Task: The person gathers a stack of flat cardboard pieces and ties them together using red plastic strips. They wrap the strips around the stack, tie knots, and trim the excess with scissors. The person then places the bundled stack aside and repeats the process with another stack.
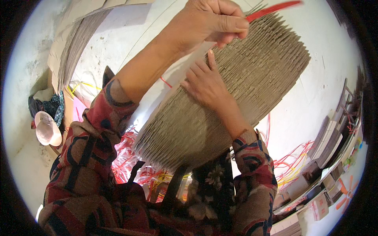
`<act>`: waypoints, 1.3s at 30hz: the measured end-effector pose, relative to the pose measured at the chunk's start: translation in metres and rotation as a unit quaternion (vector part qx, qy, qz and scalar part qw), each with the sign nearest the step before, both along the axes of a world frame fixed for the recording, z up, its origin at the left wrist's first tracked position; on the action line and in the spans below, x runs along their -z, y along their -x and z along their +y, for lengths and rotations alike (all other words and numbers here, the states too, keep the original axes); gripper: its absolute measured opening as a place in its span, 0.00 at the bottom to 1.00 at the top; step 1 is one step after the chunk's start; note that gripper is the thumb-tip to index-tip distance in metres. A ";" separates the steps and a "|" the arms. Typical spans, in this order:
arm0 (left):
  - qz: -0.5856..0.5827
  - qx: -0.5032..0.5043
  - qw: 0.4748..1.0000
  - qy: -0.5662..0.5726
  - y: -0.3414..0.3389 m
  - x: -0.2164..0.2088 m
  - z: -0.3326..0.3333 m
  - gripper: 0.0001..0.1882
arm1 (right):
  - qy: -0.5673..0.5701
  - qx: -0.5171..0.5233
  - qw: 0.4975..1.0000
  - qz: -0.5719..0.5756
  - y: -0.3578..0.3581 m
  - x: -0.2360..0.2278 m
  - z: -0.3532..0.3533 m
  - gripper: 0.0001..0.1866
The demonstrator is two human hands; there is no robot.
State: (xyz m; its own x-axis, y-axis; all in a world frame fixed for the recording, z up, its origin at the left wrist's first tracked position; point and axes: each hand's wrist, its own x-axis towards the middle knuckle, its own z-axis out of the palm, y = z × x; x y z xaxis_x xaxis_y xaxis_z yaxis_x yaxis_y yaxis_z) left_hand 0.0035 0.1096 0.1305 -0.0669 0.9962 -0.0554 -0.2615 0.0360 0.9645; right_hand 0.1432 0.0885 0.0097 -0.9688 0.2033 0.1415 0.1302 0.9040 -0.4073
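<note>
Left hand [225, 20], top centre of frame: grip is pinching red strap [273, 11]. Right hand [208, 84] is resting on cardboard stack [260, 74], pinching nothing. Stack is slanting across middle of frame. Possible trouble: strap slipping if pinch is loosening; sheets sliding if pull is uneven. Jagged edges are facing upper right. Pale surface [299, 108] is giving moving room at right; loose straps [291, 163] are crowding lower right.

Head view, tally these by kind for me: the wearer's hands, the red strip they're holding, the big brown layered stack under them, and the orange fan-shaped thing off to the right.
Hands, left hand and right hand: 2
Held red strip: 1
Big brown layered stack: 1
Orange fan-shaped thing: 1
Total: 5
</note>
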 end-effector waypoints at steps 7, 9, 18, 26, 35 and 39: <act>0.249 0.219 0.919 -0.216 -0.076 -0.001 0.027 0.09 | 0.450 0.075 0.871 0.179 -0.001 0.038 -0.019 0.14; 0.354 0.262 0.853 -0.280 -0.088 -0.001 0.040 0.08 | 0.252 0.073 0.948 0.181 -0.025 0.012 -0.012 0.17; 0.476 0.311 0.767 -0.296 -0.132 0.033 0.027 0.04 | 0.190 0.634 0.730 0.173 -0.176 -0.013 -0.068 0.22; 0.420 0.308 0.800 -0.299 -0.173 0.090 0.046 0.04 | 0.253 0.563 0.787 -0.009 -0.181 -0.012 -0.041 0.14; 0.407 0.255 0.827 -0.292 -0.186 0.147 0.034 0.05 | 0.576 0.480 0.657 0.076 -0.225 0.027 -0.017 0.22; 0.425 0.237 0.816 -0.312 -0.192 0.146 0.034 0.02 | 0.106 0.600 0.789 0.074 -0.234 0.074 0.000 0.25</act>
State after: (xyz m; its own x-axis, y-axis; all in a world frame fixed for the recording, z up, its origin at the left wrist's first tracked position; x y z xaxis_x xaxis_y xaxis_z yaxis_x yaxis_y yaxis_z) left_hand 0.1959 0.1434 -0.0154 0.5846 0.7372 0.3387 0.4116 -0.6293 0.6592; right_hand 0.3775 0.0880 -0.0638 -0.0365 0.9966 0.0739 0.7780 0.0747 -0.6238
